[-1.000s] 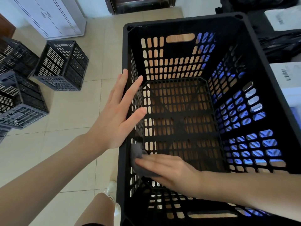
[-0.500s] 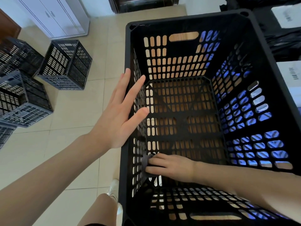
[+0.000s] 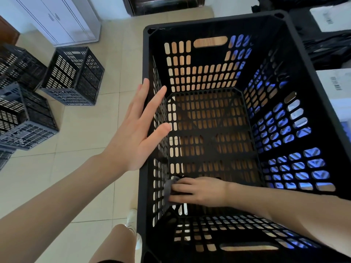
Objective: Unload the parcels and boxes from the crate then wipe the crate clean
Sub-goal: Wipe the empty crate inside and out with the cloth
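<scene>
A large black slotted crate (image 3: 311, 59) fills the right of the head view, with nothing lying inside it. My left hand (image 3: 138, 130) lies flat against the outside of its left wall, fingers spread over the rim. My right hand (image 3: 199, 190) reaches down inside and presses a small grey cloth (image 3: 168, 188) against the lower left inner wall near the floor of the crate. White parcels with barcode labels (image 3: 336, 82) and black bags (image 3: 326, 48) lie outside, past the crate's right wall.
Several black slotted crates (image 3: 74, 74) stand on the tiled floor at the left. A white cabinet (image 3: 57, 18) stands at the far left, a dark doorway beyond the crate. My knee and white shoe (image 3: 131, 219) show below the left hand.
My right hand with the cloth has slid lower along the left inner wall, toward the bottom corner. My left hand has stayed flat on the crate's left wall.
</scene>
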